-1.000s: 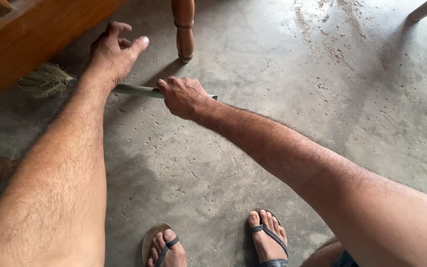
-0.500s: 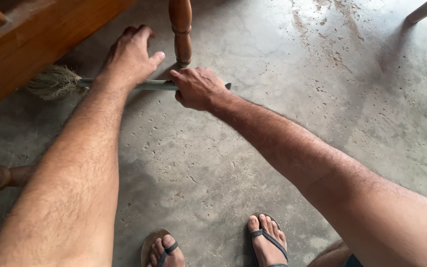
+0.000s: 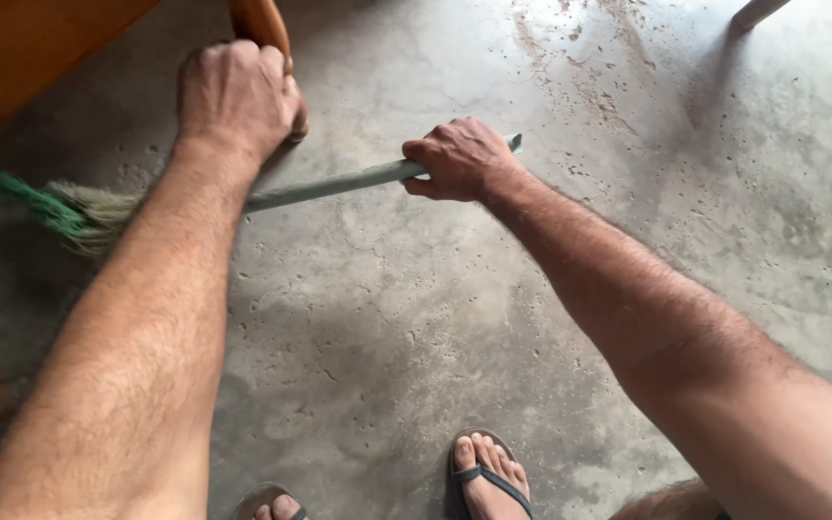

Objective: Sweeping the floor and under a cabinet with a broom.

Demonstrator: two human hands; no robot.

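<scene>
Since a moment ago my left hand (image 3: 238, 96) has closed around the turned wooden furniture leg (image 3: 264, 24), while my right hand (image 3: 456, 159) stays clamped on the broom handle (image 3: 329, 185). Its bristles (image 3: 69, 212) now lie left of and below my left hand, nearer me, so the sweep is drawing out from under the furniture.

Right hand (image 3: 459, 159) has a closed grip on the broom handle (image 3: 325, 187), left hand (image 3: 238, 96) wrapped round a wooden furniture leg (image 3: 260, 21), bristles (image 3: 69, 210) on the concrete floor (image 3: 416, 318).

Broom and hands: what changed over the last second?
The left hand moved from the floor by the broom handle to the turned wooden leg and closed on it. The bristles slid out from under the wooden furniture. The right hand kept its grip on the handle.
</scene>
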